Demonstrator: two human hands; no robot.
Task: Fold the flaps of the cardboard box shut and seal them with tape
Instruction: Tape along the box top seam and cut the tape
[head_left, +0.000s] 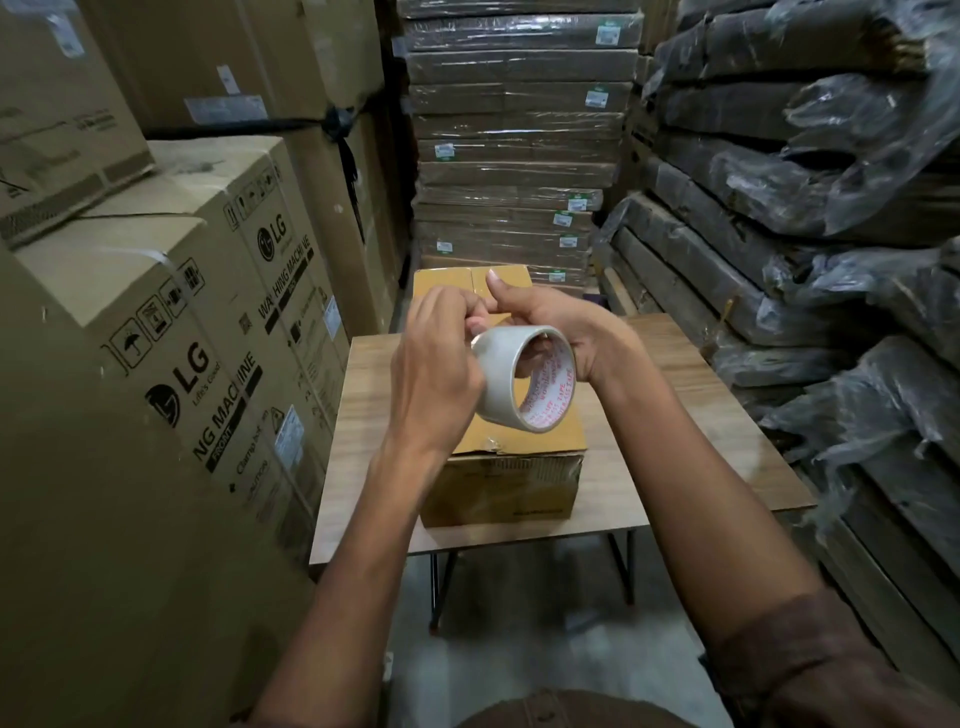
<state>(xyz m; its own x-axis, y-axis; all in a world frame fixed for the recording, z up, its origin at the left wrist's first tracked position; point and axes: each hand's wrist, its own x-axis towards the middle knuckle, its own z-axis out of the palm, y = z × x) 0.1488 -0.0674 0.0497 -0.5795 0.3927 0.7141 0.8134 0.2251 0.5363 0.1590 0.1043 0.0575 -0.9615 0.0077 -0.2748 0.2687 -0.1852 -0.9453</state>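
A brown cardboard box (511, 480) stands on a small wooden table (691, 431), its top flaps folded down flat. Above the box I hold a roll of clear tape (493, 384) with red print inside its core. My right hand (561, 327) grips the roll, fingers through the core and thumb raised. My left hand (441, 364) has its fingers curled against the roll's outer face, pinching at the tape's surface. Both hands cover the middle of the box top, so its seam is mostly hidden.
Tall washing-machine cartons (171, 364) crowd the left side. Flat shrink-wrapped packs (514, 156) are stacked behind the table. Plastic-wrapped timber bundles (831, 208) fill the right. The table has thin metal legs (441, 587) on a grey floor.
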